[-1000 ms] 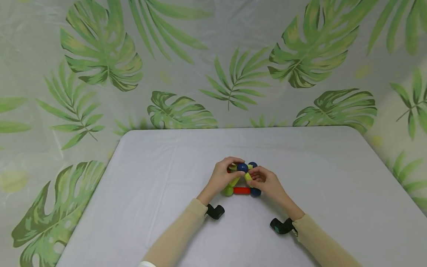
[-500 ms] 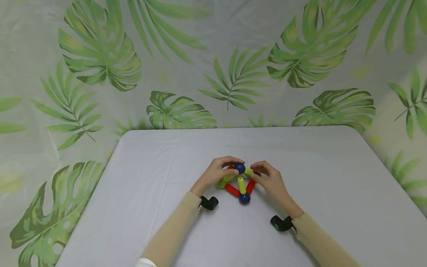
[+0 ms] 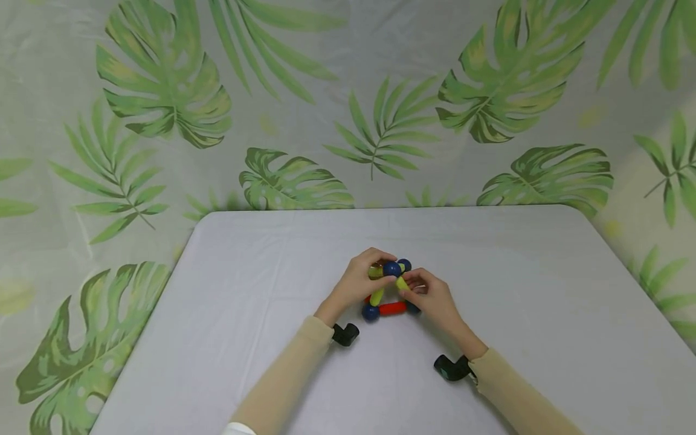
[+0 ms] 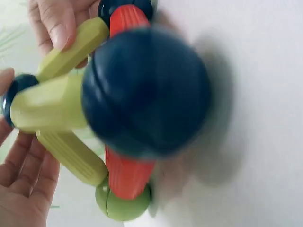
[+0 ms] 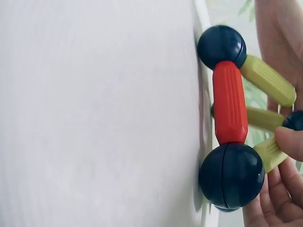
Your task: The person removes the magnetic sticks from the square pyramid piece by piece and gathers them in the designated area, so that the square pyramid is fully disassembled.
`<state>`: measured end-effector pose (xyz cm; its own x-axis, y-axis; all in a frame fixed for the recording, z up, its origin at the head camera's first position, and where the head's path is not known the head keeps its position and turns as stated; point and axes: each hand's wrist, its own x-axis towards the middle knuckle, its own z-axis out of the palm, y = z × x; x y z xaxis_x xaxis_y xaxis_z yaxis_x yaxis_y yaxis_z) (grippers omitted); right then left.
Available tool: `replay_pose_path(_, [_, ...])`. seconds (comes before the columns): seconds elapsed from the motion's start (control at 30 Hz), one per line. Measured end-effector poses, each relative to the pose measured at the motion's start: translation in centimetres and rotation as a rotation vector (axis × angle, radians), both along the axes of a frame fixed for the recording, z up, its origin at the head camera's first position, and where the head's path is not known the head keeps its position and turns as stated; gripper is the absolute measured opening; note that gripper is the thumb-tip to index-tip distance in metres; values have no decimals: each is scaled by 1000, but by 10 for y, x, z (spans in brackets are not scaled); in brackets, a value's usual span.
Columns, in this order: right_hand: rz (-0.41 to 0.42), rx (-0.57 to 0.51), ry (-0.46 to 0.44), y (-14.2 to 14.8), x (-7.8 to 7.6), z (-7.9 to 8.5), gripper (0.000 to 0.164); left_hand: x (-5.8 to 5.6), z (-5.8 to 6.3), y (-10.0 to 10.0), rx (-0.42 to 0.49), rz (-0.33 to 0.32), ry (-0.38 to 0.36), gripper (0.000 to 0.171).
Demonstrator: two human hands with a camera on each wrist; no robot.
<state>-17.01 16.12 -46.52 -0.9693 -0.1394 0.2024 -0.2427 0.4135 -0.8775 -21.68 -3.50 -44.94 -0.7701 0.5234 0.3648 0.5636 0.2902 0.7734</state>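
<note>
A ball-and-rod pyramid made of blue balls, a green ball (image 4: pixel 123 203), red rods and yellow-green rods stands on the table in front of me. My left hand (image 3: pixel 361 279) holds the blue top ball (image 3: pixel 391 269) between thumb and fingers. With thumb and fingertips, my right hand (image 3: pixel 432 296) pinches a yellow-green rod (image 3: pixel 402 284) just below that ball. Along the front, a red rod (image 3: pixel 393 309) joins two blue balls, the left one (image 3: pixel 371 312) in full sight. The right wrist view shows this red rod (image 5: pixel 229 101) and another yellow-green rod (image 5: pixel 267 80) rising towards the top.
The white-covered table (image 3: pixel 293 374) extends around both hands. A leaf-patterned cloth (image 3: pixel 380 121) hangs behind it. Black wrist cameras (image 3: pixel 345 334) stick out beside both wrists.
The pyramid has turned: the blue ball at front centre half a second ago is replaced there by a red rod's side. My right hand has shifted from the far right corner to an upper rod.
</note>
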Motion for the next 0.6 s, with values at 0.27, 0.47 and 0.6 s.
replay_pose_path(0.27, [-21,-12,-5,-6,4,-3,25,-1,-2,1,55,34,-49,35])
replay_pose_path(0.47, [36,-43,-7,-6,9,-2,27,-3,-1,-1,116,34,-67,33])
replay_pose_path(0.6, [46,-93,-34,0,9,0,26,-2,-1,-3,132,21,-136,34])
